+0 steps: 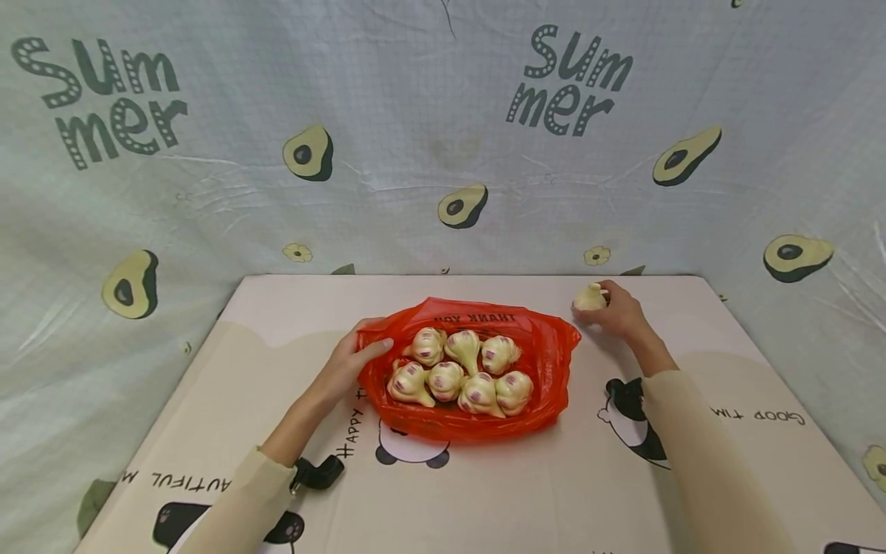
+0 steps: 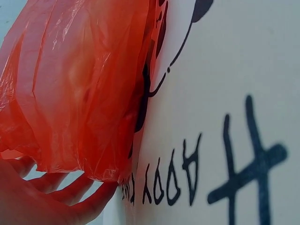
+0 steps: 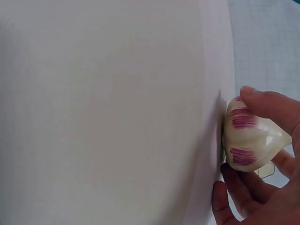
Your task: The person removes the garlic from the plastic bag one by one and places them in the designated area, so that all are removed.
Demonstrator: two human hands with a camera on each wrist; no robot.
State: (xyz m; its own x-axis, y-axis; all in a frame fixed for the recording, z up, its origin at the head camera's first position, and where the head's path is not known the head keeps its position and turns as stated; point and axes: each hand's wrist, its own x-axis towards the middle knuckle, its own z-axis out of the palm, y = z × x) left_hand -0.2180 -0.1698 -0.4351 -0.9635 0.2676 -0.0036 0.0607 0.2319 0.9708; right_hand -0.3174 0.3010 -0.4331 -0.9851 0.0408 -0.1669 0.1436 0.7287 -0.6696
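A red plastic bag point(image 1: 554, 369) lies on the table with its mouth spread open, and several garlic bulbs point(image 1: 445, 380) with purple streaks sit inside in two rows. My left hand point(image 1: 348, 360) holds the bag's left edge, thumb over the rim and fingers outside and under it. In the left wrist view those fingers point(image 2: 75, 190) lie against the crinkled red plastic. Off to the bag's right, near the table's far edge, my right hand point(image 1: 618, 312) grips a single garlic bulb point(image 3: 243, 136) between thumb and fingers, close over the tabletop.
The pale table point(image 1: 484, 492) is printed with cartoon pandas and lettering. A light curtain point(image 1: 388, 92) with avocado prints hangs behind its far edge and along both sides. A small black shape point(image 1: 320, 472) shows beside the left sleeve.
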